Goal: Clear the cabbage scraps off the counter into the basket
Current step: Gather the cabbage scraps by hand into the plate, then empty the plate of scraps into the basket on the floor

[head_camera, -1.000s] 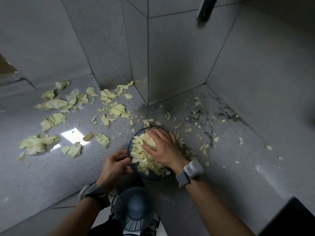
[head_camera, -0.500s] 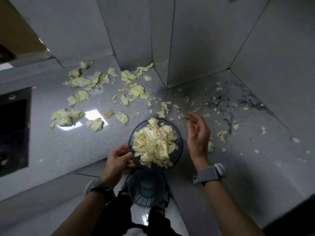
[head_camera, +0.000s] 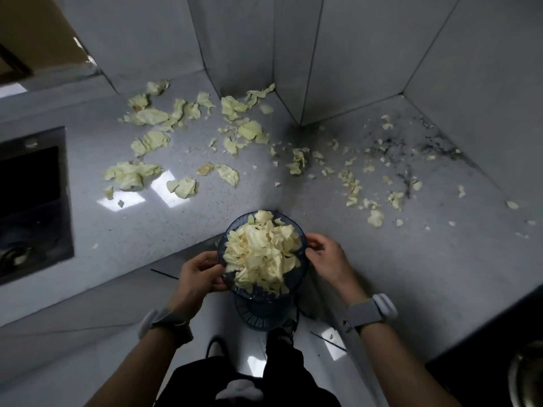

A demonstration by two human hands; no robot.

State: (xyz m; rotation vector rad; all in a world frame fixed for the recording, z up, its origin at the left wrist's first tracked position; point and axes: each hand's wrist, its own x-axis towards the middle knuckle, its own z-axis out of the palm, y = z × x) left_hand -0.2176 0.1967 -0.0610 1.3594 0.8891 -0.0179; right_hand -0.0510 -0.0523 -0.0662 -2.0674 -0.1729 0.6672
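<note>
scraps (head_camera: 129, 174) are lying beyond the basket (head_camera: 255, 294), nearest rightward; left hand (head_camera: 197, 274) and right hand (head_camera: 329, 259) are gripping its rim

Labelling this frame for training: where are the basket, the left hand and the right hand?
basket (head_camera: 232, 230): head view, bare upper-left rim.
left hand (head_camera: 199, 274): head view, back of the hand.
right hand (head_camera: 327, 257): head view, back of the hand.
</note>
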